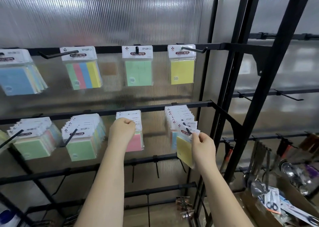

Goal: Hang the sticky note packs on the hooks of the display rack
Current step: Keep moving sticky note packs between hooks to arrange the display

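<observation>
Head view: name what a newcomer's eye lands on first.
The right hand pinches a yellow sticky note pack at the tip of the lower-right hook. The left hand grips the header of a pink pack on the neighbouring hook. Above hangs a row of pastel packs.

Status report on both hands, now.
Right hand pinching yellow pack at hook. Left hand at pink pack. Nothing blocking.

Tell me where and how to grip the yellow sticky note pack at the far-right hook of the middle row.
Pinch the yellow pack by its white header card, beside the hang hole, coming from the right, as the right hand does. The card is thin and flat, and the hook threads it there, so probably steer it from the top.
</observation>
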{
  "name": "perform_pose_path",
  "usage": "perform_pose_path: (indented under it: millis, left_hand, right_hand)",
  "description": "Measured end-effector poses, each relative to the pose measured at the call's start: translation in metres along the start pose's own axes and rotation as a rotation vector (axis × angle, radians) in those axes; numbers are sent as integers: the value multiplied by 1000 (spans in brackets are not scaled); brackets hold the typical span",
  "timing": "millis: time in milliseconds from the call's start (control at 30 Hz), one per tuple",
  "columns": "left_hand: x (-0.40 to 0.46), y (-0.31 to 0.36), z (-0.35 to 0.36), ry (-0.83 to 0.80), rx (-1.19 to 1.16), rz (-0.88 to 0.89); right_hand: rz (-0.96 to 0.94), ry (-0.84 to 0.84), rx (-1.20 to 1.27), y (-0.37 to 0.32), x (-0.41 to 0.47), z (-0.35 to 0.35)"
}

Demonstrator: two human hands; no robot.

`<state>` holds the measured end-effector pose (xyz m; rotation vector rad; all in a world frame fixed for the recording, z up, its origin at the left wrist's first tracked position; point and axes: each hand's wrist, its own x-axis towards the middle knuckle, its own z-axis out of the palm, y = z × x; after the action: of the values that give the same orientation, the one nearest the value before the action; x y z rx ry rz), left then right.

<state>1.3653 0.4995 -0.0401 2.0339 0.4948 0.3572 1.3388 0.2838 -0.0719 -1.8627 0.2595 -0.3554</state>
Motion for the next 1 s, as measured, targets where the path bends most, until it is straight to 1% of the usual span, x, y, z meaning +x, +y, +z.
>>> perform_pose_path:
  millis: [133,200,333,433,500,567,700,767,933,1000]
  left_hand:
    - [-9,-16,-11,170,40,3]
    - [-8,-25,-15,213,22,-26]
    - [-2,-41,-16,98,54,-84]
    - [-6,-44,-12,16,30,-70]
    - [-8,-45,-9,16,5,-48]
    - [-11,-47,-6,56,-15,-36]
    - [-14,-47,-4,135,-71,-97]
    - [-13,-48,-2,124,-127,-104]
    - [-13,-53,5,5,-283,-73]
    - [-15,-53,5,-6,-287,-65]
  right_hand:
    - [10,44,22,-6,-10,-2]
    - [-1,73,18,-10,-16,-1]
    - [-34,140,8,-17,-24,-2]
    - [-47,162,27,-24,-31,-4]
    - [-58,172,44,-29,-35,-4]
    - [-65,187,75,-32,-37,-5]
    - [-86,227,124,-37,-38,-7]
    - [-86,243,146,-39,-38,-8]
    - [-73,235,201,-41,-39,-9]
    - [-92,246,204,-43,-38,-11]
